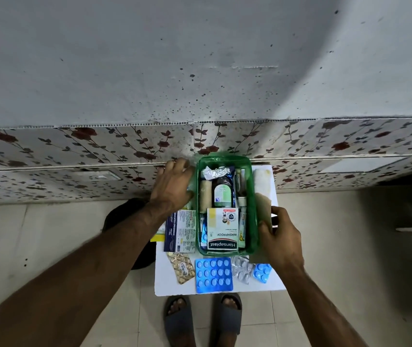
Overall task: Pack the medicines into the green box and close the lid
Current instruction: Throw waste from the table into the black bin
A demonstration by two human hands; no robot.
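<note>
Right hand: right hand (281, 237) closed in a pinch, thumb and fingers gripping a flat tan-beige packet (262, 211) held upright against the outer right wall of the box.
Left hand: left hand (172, 182) spread wide, palm down, at the box's outer left wall; whether it presses the wall or something beneath it, I cannot tell.
Task's thing: translucent green plastic box (253, 221), open, standing on a small white tabletop (175, 286); no lid that I can pick out.
Inside the box: a white and yellow Hansaplast carton (222, 229) on top at the near end, a dark bottle with a pale green label (222, 194) behind it, other tubes and wrappers packed around.
Outside, near edge: a gold pill strip (181, 267), a large blue tablet blister (213, 274), a silver blister (242, 269), a small blue blister (262, 271).
Outside, left: printed cartons (180, 230) just beside the box wall.
Outside, right: a white cloth roll (262, 181).
Step in hand: packing, probably midway; the box looks crowded yet several medicines remain out.
Next move calls for: lifting the packet over the rim and sliding it edgewise into a gap.
</note>
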